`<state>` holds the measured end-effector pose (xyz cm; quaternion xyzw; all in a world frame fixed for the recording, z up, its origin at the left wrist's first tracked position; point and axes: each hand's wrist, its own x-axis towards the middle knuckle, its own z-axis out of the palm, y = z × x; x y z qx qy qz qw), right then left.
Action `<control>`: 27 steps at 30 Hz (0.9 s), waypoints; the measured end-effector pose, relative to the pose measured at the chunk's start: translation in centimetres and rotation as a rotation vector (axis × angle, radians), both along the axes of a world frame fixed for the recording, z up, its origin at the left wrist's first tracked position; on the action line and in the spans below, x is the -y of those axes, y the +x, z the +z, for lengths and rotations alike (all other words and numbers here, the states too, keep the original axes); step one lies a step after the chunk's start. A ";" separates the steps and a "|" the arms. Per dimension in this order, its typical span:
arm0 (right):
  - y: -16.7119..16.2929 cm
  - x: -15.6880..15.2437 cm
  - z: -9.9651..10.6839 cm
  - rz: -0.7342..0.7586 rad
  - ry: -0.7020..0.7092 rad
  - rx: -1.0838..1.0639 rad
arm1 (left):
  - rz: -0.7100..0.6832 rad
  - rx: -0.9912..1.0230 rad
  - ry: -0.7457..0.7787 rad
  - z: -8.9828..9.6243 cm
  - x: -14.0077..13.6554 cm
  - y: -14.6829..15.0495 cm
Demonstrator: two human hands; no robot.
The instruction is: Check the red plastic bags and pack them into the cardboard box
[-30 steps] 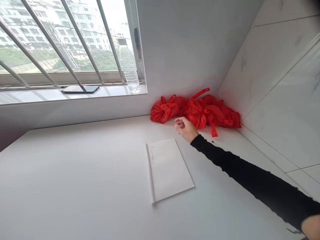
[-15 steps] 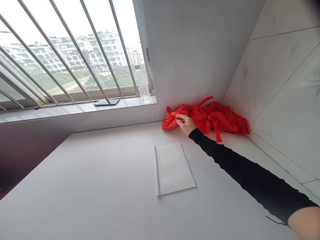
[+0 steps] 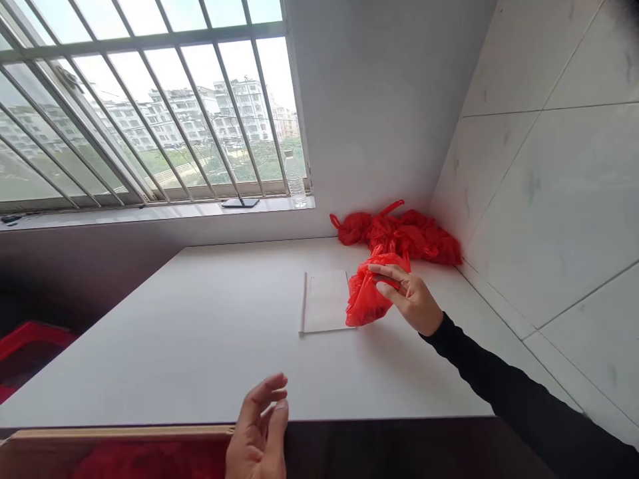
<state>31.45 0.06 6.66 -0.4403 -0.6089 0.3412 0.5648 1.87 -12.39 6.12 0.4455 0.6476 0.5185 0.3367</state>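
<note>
My right hand (image 3: 407,296) grips a red plastic bag (image 3: 368,299) between thumb and fingers, lifted over the right part of the white table (image 3: 200,346). Behind it, more red plastic bags (image 3: 414,236) lie heaped against the wall; whether the gripped one is fully apart from them I cannot tell. Partly covered by the held bag, a white paper booklet (image 3: 325,303) lies flat on the table. Near the table's front edge my left hand (image 3: 259,429) is raised, holding nothing, its fingers curved and apart from the thumb.
A cardboard box (image 3: 120,434) with red material inside stands below the table's front edge. On the windowsill are a phone (image 3: 240,203) and a clear bottle (image 3: 295,183). A red plastic stool or chair (image 3: 37,339) is at the left. A tiled wall (image 3: 564,219) bounds the right side.
My right hand has drawn a red bag off the heap toward me. My left hand has come into view at the bottom. The view has shifted, showing the box and the table's front edge.
</note>
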 end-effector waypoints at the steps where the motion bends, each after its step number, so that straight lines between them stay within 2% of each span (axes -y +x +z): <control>1: 0.0 1.5 -0.4 0.014 -0.014 -0.024 | -0.073 -0.005 -0.050 -0.8 -0.1 1.6; 3: -0.1 4.4 -1.5 0.044 -0.055 -0.067 | -0.149 -0.050 -0.067 -2.6 -0.8 4.9; 5: -0.2 7.1 -2.8 0.074 -0.107 -0.095 | -0.177 -0.127 -0.017 -4.3 -1.7 7.7; 8: 0.3 10.5 -4.5 0.100 -0.190 -0.119 | -0.210 -0.212 0.021 -6.3 -3.0 10.4; 13: 2.7 12.8 -5.4 0.072 -0.412 -0.074 | -0.223 -0.300 0.054 -7.2 -4.3 12.2; 16: 4.6 12.9 -4.8 -0.015 -0.478 -0.046 | -0.233 -0.344 0.079 -6.9 -4.9 12.7; 21: 6.9 10.3 -4.9 -0.306 -0.466 -0.003 | -0.245 -0.373 0.067 -6.9 -5.1 13.0; 23: 7.3 8.5 -5.4 -0.306 -0.472 0.014 | -0.262 -0.375 0.049 -7.0 -5.0 12.8; 27: 6.9 6.0 -6.2 -0.207 -0.476 0.031 | -0.291 -0.358 0.015 -6.6 -4.8 12.3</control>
